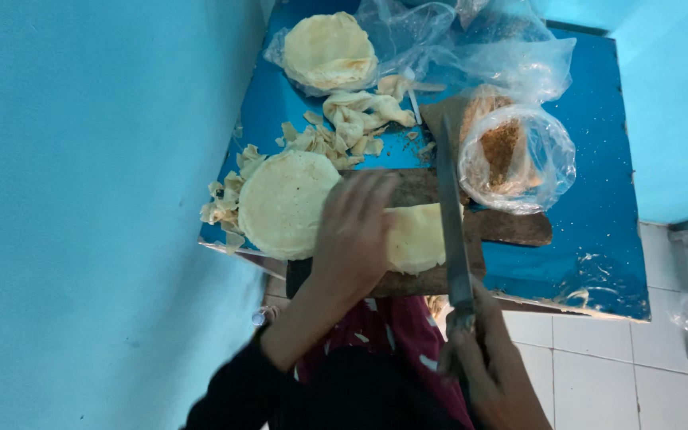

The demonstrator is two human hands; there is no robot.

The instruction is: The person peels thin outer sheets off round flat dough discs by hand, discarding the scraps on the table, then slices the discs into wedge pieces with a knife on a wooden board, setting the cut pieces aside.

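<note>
1. Flatbread [417,236] lies on the dark board [511,227] at the blue table's [599,239] near edge; my left hand [353,235] presses flat on it, fingers spread, gripping nothing
2. My right hand [483,362] is closed round the handle of a long knife [449,215], blade laid along the flatbread's right edge
3. I judge this the trimming cut; next the blade needs a straight push down while I keep my left fingertips clear of it
4. Trimmed stack [284,203] sits left of the board, scraps [344,127] behind it
5. Clear bag [336,48] at the far left corner holds pale rounds; a rounded clear bag [519,155] to the right holds brown crumbs
</note>
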